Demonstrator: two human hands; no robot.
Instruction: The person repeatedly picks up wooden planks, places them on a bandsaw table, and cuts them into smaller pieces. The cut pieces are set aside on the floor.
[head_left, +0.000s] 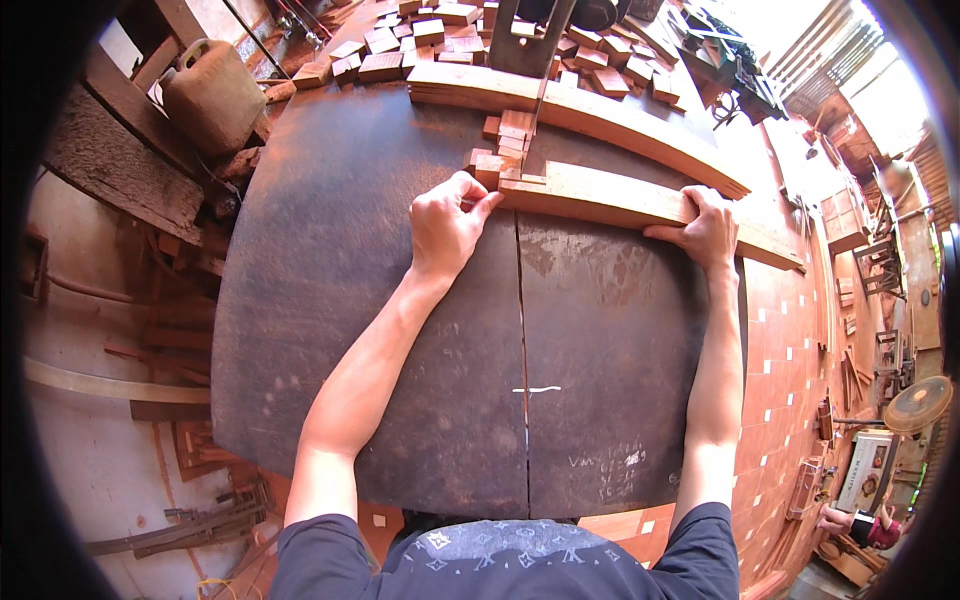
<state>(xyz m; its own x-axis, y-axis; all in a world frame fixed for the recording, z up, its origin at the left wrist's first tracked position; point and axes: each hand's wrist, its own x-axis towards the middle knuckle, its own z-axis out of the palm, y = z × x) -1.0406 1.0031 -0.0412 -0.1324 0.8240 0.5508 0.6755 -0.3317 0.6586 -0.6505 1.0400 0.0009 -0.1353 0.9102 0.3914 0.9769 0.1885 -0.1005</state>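
Note:
A long reddish wooden beam [600, 193] lies across the dark metal saw table [400, 400], beside the upright band saw blade [541, 105]. My left hand [447, 222] is closed in a pinch at the beam's left end, its fingertips partly hidden. Farther right, my right hand [708, 228] grips the beam, thumb on the near face and fingers over the top. Small cut wood blocks [515, 130] sit against the beam's left end, close to the blade. Behind the beam, a longer straight board [600, 122] runs across the table.
A heap of cut wood blocks [430, 35] covers the table's far side, around the saw's upright metal part [520, 50]. A dirty plastic jerrycan [212, 95] stands at the far left. On the right are a tiled floor [775, 370], a fan [917, 403] and a person [880, 530].

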